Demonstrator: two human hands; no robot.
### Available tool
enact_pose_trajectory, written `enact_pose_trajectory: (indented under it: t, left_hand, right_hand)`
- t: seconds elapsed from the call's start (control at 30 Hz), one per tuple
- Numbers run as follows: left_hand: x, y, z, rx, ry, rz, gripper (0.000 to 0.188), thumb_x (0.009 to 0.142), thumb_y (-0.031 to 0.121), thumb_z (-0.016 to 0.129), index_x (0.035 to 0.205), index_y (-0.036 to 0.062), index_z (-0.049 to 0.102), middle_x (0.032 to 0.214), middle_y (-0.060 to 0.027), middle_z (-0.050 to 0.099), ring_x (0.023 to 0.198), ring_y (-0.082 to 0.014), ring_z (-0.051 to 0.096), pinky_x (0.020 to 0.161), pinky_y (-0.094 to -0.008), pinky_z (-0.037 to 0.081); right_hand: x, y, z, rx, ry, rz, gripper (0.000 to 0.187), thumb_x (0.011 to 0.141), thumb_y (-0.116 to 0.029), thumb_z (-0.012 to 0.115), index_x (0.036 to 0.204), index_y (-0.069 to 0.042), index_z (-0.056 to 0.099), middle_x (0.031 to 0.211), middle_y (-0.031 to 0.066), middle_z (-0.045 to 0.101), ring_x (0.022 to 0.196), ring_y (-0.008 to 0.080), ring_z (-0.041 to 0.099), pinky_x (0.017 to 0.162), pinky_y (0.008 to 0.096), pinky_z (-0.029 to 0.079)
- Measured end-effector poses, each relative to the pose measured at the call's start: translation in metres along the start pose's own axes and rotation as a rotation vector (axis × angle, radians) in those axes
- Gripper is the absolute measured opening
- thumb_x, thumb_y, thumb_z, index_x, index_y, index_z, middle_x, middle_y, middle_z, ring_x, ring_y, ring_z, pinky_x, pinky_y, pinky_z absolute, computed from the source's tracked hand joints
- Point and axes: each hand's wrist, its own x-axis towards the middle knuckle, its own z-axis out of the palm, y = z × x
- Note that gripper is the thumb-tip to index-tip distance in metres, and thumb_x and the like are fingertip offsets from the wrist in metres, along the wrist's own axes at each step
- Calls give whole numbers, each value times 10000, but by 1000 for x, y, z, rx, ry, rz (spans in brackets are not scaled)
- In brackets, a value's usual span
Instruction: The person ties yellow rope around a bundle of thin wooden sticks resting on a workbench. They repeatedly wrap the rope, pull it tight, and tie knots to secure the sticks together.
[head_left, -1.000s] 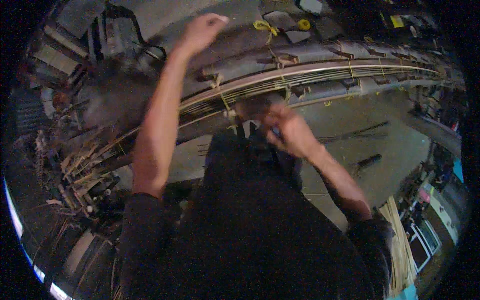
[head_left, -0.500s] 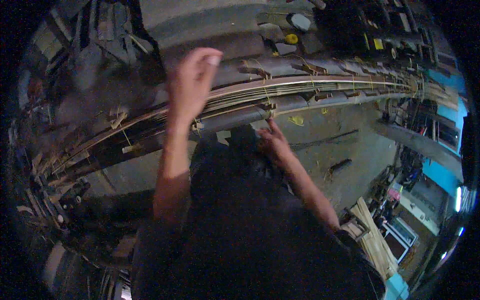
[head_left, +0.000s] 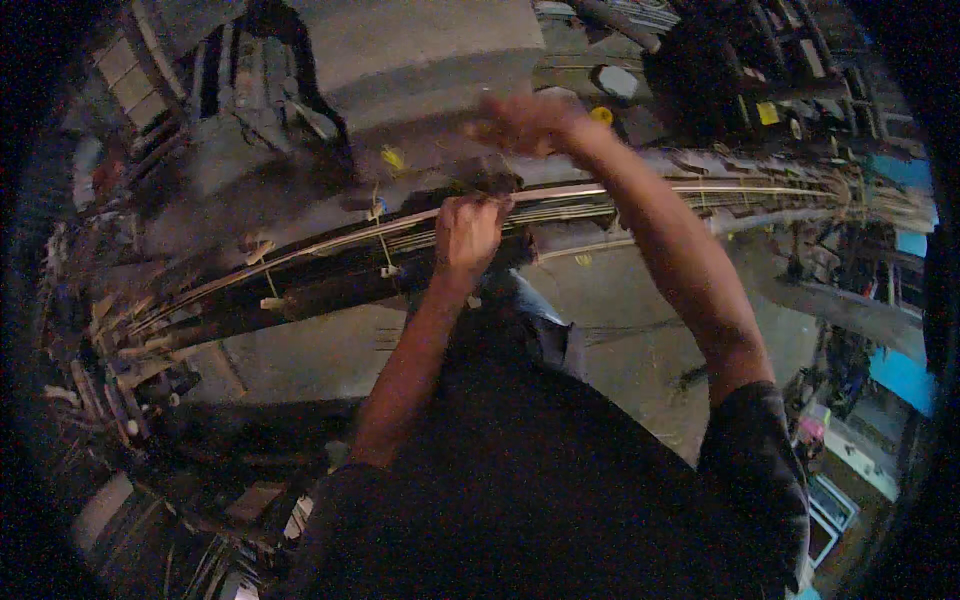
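A long bundle of thin, pale strips [head_left: 400, 240] runs in a curve from left to right in front of me. Yellow cords [head_left: 382, 250] with small wooden pieces [head_left: 272, 303] at their ends cross it at intervals. My left hand [head_left: 470, 235] is closed at the middle of the bundle, knuckles up; what its fingers grip is hidden. Just beyond that hand is a dark block [head_left: 488, 173]. My right hand [head_left: 530, 120] is raised over the far side of the bundle, its fingers smeared by motion.
A grey pipe [head_left: 580, 235] lies along the near side of the bundle. Yellow cord scraps [head_left: 392, 158] lie on the far side. At the far right stand a yellow round thing [head_left: 601, 116] and a white oval thing [head_left: 615, 80]. A framed panel [head_left: 832, 505] leans at lower right.
My left hand has come down and right onto the bundle and closed there. My right hand has left the near pipe, reaching up and across to the far side. The view has shifted slightly.
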Motion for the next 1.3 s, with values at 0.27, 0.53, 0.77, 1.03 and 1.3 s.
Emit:
enact_pose_trajectory:
  t: [0.27, 0.53, 0.77, 1.03, 1.3]
  left_hand:
    - [-50, -16, 16, -776, -133, -549, 136, 859, 191, 624, 919, 87, 688, 832, -100, 676, 780, -299, 644, 716, -394, 491]
    - [88, 4, -61, -951, -553, -500, 339, 957, 309, 516, 801, 27, 621, 730, -19, 596, 737, -120, 562, 702, -299, 457]
    - [113, -58, 21, -634, -736, -613, 331, 948, 366, 494, 936, 67, 636, 869, -107, 647, 816, -260, 607, 779, -401, 461]
    - [50, -177, -85, -767, -340, -334, 303, 932, 305, 555, 1048, 41, 648, 957, -78, 677, 895, -159, 614, 817, -298, 461]
    - [-39, -142, -188, -1225, -355, -446, 239, 951, 242, 522, 1011, 46, 644, 953, -42, 647, 888, -129, 578, 807, -279, 452]
  right_hand:
    - [-116, -76, 112, 848, 286, -216, 175, 882, -157, 527, 1037, -103, 588, 901, 116, 604, 921, 312, 616, 767, 393, 519]
    - [-135, -22, 125, 306, 582, -266, 345, 695, -133, 652, 1036, -105, 606, 957, 90, 616, 853, 300, 580, 762, 388, 514]
    - [-115, 3, 49, 136, 487, 55, 109, 824, -183, 646, 878, -96, 683, 854, 82, 677, 803, 269, 658, 713, 382, 522]
    - [-79, 26, 80, 111, 177, 30, 137, 809, -142, 654, 895, -37, 674, 810, 125, 686, 751, 256, 669, 683, 356, 511]
    - [-98, 30, 56, 113, 335, 290, 236, 821, -304, 669, 941, -102, 674, 871, 104, 692, 813, 293, 672, 722, 398, 520]
